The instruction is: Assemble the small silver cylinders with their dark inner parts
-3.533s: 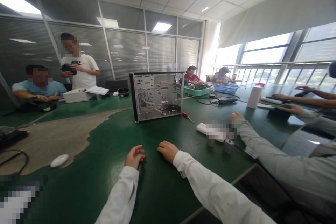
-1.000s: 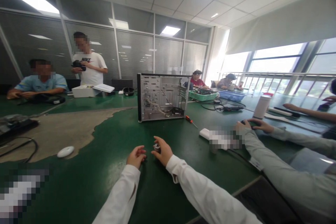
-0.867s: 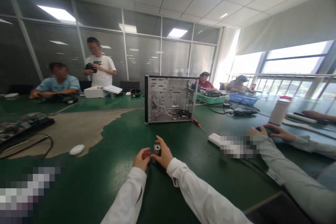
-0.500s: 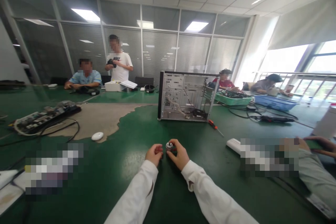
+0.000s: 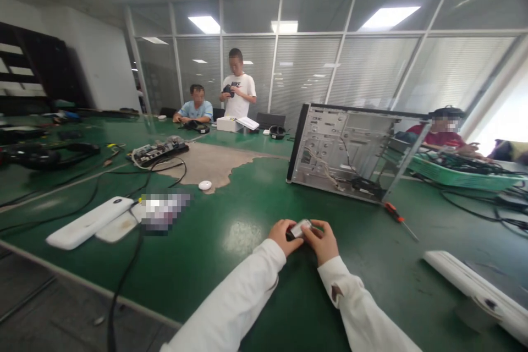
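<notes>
Between my two hands is a small silver cylinder (image 5: 301,228) with a dark end, which looks like a little electric motor. It lies tilted on its side just above the green table (image 5: 247,275). The fingers of my left hand (image 5: 282,237) are closed around the dark end. My right hand (image 5: 325,242) pinches the silver body between thumb and fingers at the other end. Fingers cover part of the cylinder. Beyond the hands stands an open computer case (image 5: 342,154), with loose wires inside.
An orange-handled screwdriver (image 5: 396,214) lies by the case. White power banks or similar slabs (image 5: 88,223) rest on the left, near cables and a circuit assembly (image 5: 159,151). A round white item (image 5: 205,185) sits nearer. A green basket (image 5: 466,173) is at right. Several people are around the table.
The view has turned left. My left hand has closed onto the cylinder, which only my right hand held before. The cylinder has tipped from upright onto its side.
</notes>
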Available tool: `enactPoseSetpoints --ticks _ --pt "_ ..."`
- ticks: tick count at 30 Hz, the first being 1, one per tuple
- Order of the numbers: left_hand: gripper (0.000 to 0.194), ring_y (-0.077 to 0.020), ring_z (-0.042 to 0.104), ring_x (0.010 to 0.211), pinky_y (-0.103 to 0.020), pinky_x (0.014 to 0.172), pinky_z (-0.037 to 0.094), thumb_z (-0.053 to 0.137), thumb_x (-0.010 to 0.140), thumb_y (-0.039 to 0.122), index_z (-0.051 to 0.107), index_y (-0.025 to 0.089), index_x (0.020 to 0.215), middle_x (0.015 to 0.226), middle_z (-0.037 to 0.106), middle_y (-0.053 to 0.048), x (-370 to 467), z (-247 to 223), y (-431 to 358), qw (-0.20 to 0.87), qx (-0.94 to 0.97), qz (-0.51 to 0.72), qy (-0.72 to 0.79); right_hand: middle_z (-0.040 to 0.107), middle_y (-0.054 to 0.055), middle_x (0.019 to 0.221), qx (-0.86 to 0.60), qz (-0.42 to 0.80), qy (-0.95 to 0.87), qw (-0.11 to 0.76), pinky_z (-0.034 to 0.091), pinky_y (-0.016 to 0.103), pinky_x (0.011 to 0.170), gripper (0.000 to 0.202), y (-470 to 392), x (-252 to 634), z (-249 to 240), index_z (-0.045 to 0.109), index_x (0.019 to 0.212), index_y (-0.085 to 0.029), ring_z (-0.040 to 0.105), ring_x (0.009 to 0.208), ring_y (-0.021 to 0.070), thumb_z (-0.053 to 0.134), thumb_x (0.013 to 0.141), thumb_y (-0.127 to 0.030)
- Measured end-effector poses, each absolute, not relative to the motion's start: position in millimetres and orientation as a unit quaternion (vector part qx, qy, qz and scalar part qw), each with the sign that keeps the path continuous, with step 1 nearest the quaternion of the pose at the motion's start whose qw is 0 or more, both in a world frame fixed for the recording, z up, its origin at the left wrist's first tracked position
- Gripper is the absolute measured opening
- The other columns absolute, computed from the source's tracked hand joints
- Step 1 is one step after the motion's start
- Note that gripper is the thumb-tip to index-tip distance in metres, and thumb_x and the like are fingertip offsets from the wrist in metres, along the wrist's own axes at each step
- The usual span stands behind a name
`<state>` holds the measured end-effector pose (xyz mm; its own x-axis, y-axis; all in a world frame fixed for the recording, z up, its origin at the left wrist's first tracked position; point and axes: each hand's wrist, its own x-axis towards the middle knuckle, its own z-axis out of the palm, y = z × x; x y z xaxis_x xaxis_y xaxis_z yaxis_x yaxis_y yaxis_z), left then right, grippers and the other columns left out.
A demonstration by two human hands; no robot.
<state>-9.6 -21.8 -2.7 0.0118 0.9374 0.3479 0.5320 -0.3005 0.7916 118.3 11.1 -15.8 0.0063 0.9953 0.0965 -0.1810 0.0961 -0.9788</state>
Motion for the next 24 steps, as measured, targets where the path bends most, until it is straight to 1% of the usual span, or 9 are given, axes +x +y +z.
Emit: enactPoseSetpoints --ticks 4,10,14,18,21,24 --pt "0.028 -0.0131 0.053 0.067 -0.026 0.064 0.043 0.061 0.059 0.028 0.052 0.018 0.084 0.075 0.058 0.0 -9.3 -2.7 -22.6 0.24 0.641 0.464 0.561 0.062 -0.002 0.059 -0.4 0.596 -0.381 0.583 0.051 0.024 0.054 0.045 9.4 116.4 -13.4 0.045 0.079 -0.02 0.06 0.056 0.0131 0.073 0.046 -0.029" --pt "0.024 -0.0095 0.051 0.059 -0.022 0.059 0.042 0.059 0.061 0.031 0.049 0.018 0.08 0.065 0.056 0.003 -11.4 -3.9 -20.1 0.231 0.589 0.512 0.581 0.065 0.003 0.065 -0.339 0.695 -0.315 0.55 0.053 0.03 0.064 0.036 2.2 118.7 -2.5 0.049 0.073 -0.017 0.062 0.065 0.018 0.073 0.047 -0.024" --pt "0.023 -0.0086 0.049 0.055 -0.021 0.057 0.041 0.058 0.061 0.033 0.05 0.018 0.077 0.063 0.055 0.003 -13.0 -2.4 -17.1 0.217 0.559 0.518 0.61 0.065 0.007 0.065 -0.33 0.732 -0.299 0.516 0.053 0.031 0.067 0.024 -1.3 118.9 0.8 0.053 0.071 -0.014 0.063 0.068 0.0205 0.069 0.055 -0.018" --pt "0.023 -0.0088 0.05 0.057 -0.021 0.057 0.042 0.057 0.063 0.033 0.05 0.018 0.078 0.065 0.056 0.002 -13.7 -1.0 -16.3 0.214 0.548 0.529 0.611 0.065 0.012 0.069 -0.353 0.762 -0.271 0.471 0.052 0.029 0.069 0.011 -3.1 117.9 3.9 0.055 0.072 -0.01 0.062 0.07 0.0201 0.06 0.065 -0.016" --pt "0.023 -0.0094 0.052 0.06 -0.021 0.058 0.042 0.057 0.064 0.033 0.05 0.017 0.079 0.069 0.057 0.001 -14.1 -0.3 -16.5 0.214 0.544 0.537 0.608 0.065 0.013 0.071 -0.369 0.778 -0.253 0.441 0.052 0.027 0.069 0.009 -4.7 117.6 6.9 0.054 0.073 -0.008 0.062 0.072 0.0197 0.055 0.07 -0.016" --pt "0.023 -0.0095 0.052 0.063 -0.022 0.06 0.043 0.056 0.065 0.031 0.051 0.018 0.083 0.073 0.057 0.0 -14.8 -0.6 -16.4 0.206 0.553 0.54 0.6 0.064 0.013 0.072 -0.38 0.786 -0.243 0.423 0.053 0.026 0.068 0.009 -6.3 117.8 9.8 0.053 0.074 -0.008 0.062 0.073 0.0195 0.053 0.072 -0.017"
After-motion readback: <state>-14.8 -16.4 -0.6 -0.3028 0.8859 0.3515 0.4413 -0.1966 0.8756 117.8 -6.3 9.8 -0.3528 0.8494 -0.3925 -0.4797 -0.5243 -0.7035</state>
